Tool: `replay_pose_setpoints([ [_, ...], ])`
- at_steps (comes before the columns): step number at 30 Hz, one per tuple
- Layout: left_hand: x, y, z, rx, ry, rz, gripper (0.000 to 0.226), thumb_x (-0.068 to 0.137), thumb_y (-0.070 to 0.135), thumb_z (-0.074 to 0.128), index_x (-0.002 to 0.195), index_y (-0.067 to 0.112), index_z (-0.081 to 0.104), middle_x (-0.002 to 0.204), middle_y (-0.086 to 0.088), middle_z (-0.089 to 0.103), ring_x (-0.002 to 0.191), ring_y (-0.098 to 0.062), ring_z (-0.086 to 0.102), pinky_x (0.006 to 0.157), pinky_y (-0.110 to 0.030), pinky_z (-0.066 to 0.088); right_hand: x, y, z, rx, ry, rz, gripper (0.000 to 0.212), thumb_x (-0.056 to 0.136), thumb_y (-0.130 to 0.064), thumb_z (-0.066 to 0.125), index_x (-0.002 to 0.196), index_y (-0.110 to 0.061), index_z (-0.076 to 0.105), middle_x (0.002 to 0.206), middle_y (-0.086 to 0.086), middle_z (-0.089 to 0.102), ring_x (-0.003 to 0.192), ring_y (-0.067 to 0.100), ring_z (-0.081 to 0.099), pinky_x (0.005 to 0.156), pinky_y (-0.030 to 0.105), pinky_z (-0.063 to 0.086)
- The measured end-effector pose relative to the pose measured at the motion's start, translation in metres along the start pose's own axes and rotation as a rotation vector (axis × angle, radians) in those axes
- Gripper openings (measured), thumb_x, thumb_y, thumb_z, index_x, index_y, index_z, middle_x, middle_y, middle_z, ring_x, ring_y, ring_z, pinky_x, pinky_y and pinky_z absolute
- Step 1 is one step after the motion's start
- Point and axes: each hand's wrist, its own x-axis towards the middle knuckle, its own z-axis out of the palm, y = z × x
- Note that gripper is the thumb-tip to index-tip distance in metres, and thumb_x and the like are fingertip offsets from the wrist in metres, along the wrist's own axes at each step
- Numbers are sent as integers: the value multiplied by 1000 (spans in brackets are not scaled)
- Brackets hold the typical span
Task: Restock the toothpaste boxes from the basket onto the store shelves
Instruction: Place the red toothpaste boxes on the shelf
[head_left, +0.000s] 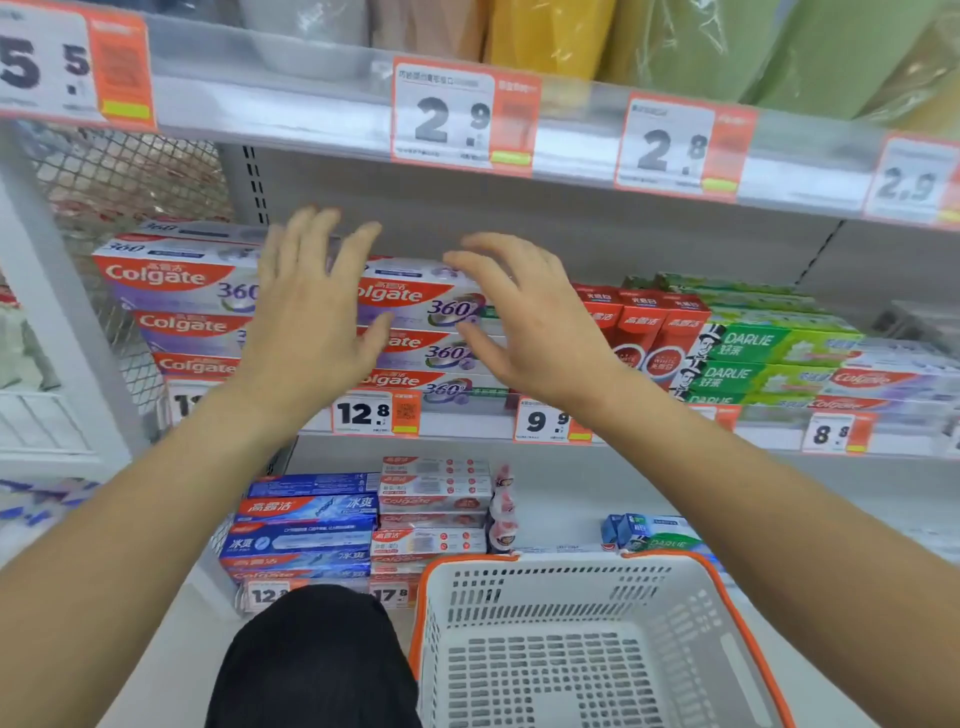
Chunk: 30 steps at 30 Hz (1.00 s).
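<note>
- Left hand (306, 317) raised before the middle shelf (467, 423), fingers spread wide and straight, holding nothing.
- Right hand (524, 327) raised beside it, fingers likewise spread and only lightly bent, holding nothing.
- Between the two hands and behind them, a stack of Colgate 360 boxes (426, 332) lying flat on the middle shelf, long sides forward; left thumb just in front of the stack's left part, right fingers over its right end. Touching or merely close: cannot tell.
- Left of that stack on the same shelf, a second, taller pile of Colgate 360 boxes (176, 301), partly hidden behind the left hand.
- Right of the stack, red boxes (649, 332) standing end-on, then green Darlie boxes (769, 364) stacked flat.
- On the middle shelf's front edge, a price tag reading 12.8 (374, 413) below the stack.
- Below the middle shelf, blue toothpaste boxes (306, 525) and white-and-red boxes (434, 512) on the lower shelf.
- Well below the middle shelf, nearest the camera, a white basket (587, 587) with an orange rim, no boxes seen inside.
</note>
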Motion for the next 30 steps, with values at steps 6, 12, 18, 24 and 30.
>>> replay_pose_setpoints([
  [6, 7, 108, 21, -266, 79, 244, 41, 86, 22, 67, 121, 3, 59, 124, -17, 56, 119, -34, 50, 100, -45, 39, -112, 96, -64, 1, 222, 174, 20, 85, -5, 64, 104, 0, 65, 104, 15, 62, 99, 33, 60, 87, 45, 49],
  [12, 42, 209, 59, -233, -109, 333, 48, 84, 27, 70, 125, 6, 56, 124, -13, 54, 121, -32, 49, 103, -44, 38, -169, 227, -111, -157, -146, 646, 67, 73, -39, 74, 135, -26, 52, 137, 11, 49, 126, 38, 43, 101, 61, 40],
  [18, 92, 279, 91, -54, -332, 325, 78, 86, 45, 66, 146, 7, 34, 144, -15, 40, 134, -34, 36, 110, -47, 31, -192, 279, -86, -65, -429, 582, 93, 75, -39, 85, 153, -30, 35, 160, 13, 29, 145, 41, 22, 120, 44, 11],
  [24, 126, 308, 121, 206, -560, 391, 122, 73, 74, 67, 156, 4, 11, 162, -16, 19, 150, -34, 19, 120, -54, 19, -209, 295, -79, 12, -287, 504, 89, 72, -46, 83, 149, -33, 41, 155, 7, 40, 137, 42, 28, 118, 49, 23],
  [30, 132, 311, 139, 383, -604, 447, 111, 73, 74, 67, 149, 3, 29, 145, -16, 47, 132, -34, 47, 109, -48, 41, -206, 298, -89, 8, -352, 498, 88, 79, -44, 79, 153, -35, 32, 158, 1, 35, 136, 38, 26, 116, 48, 24],
])
